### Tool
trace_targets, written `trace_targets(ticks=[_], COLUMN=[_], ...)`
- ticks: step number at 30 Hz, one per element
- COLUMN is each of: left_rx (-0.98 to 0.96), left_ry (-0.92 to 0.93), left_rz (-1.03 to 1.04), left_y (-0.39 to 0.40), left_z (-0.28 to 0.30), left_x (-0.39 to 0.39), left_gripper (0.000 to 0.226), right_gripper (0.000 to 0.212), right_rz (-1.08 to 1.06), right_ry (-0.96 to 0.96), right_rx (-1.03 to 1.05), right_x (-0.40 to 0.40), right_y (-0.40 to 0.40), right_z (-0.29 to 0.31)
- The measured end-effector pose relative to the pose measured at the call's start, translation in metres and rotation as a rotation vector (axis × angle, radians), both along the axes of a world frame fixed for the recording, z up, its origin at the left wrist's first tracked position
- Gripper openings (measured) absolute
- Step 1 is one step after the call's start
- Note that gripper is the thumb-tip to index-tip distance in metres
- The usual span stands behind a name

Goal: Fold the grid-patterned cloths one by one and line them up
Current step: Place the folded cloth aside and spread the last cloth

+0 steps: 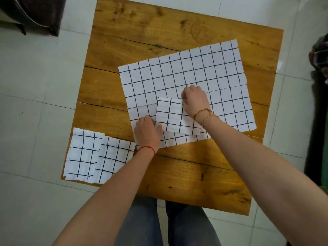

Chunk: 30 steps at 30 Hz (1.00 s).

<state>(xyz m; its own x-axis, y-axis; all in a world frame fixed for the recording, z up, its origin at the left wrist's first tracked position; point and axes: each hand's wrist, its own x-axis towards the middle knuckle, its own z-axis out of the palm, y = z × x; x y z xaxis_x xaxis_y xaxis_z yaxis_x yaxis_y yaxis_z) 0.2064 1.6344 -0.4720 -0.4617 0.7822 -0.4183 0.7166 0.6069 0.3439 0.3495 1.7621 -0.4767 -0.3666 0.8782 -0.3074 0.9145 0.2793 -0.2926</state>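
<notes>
A small folded white cloth with a black grid [173,115] lies on top of spread grid cloths [186,75] in the middle of the wooden table [142,32]. My left hand [147,132] pinches its near left corner, thumb on top. My right hand [194,99] pinches its far right corner with curled fingers. Two folded grid cloths [83,154] [114,159] lie side by side at the table's near left corner, the right one overlapping the left.
The spread cloths reach close to the table's right edge. Bare wood shows at the far side, the left strip and the near right [195,180]. White tiled floor surrounds the table. A dark object [33,13] sits at the far left, another at the right edge [319,55].
</notes>
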Motion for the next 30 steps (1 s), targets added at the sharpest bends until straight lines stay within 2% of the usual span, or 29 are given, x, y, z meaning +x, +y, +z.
trace_targets(ticks=[6,8,10,14,16,18,21,22,24,28,30], left_rx=[0.048,0.075,0.108,0.12,0.132,0.135,0.088,0.055,-0.024,-0.088,-0.096], left_ry=[-0.055,-0.098,-0.183,-0.476,-0.705,-0.956,-1.157,-1.171,-1.128,-0.994,-0.896], left_rz=[0.021,0.044,0.109,0.375,0.57,0.736,0.709,0.677,0.611,0.472,0.391], left_y=[0.0,-0.001,-0.003,-0.001,0.0,-0.002,-0.014,-0.019,-0.032,-0.055,-0.068], left_z=[0.0,0.001,0.003,0.013,0.018,0.025,0.033,0.035,0.039,0.043,0.045], left_x=[0.002,0.002,0.001,-0.012,-0.021,-0.03,-0.038,-0.04,-0.044,-0.054,-0.06], left_gripper=[0.014,0.011,0.01,0.022,0.031,0.03,0.012,0.006,0.012,0.006,0.013], right_gripper=[0.015,0.014,0.012,0.006,0.011,0.018,0.021,0.021,0.021,0.017,0.019], right_rz=[0.021,-0.033,-0.176,-0.439,-0.566,-0.672,-0.845,-0.912,-1.022,-1.157,-1.172], right_ry=[-0.028,0.055,0.207,0.434,0.499,0.557,0.714,0.784,0.848,0.844,0.829], right_rx=[-0.03,-0.103,-0.225,-0.345,-0.413,-0.484,-0.553,-0.58,-0.608,-0.61,-0.593], right_x=[0.002,0.005,0.009,0.018,0.02,0.02,0.014,0.01,0.001,-0.015,-0.022], right_y=[0.0,-0.001,-0.005,-0.018,-0.029,-0.046,-0.076,-0.087,-0.11,-0.153,-0.175], right_z=[-0.003,-0.001,0.004,0.018,0.022,0.025,0.031,0.034,0.035,0.03,0.03])
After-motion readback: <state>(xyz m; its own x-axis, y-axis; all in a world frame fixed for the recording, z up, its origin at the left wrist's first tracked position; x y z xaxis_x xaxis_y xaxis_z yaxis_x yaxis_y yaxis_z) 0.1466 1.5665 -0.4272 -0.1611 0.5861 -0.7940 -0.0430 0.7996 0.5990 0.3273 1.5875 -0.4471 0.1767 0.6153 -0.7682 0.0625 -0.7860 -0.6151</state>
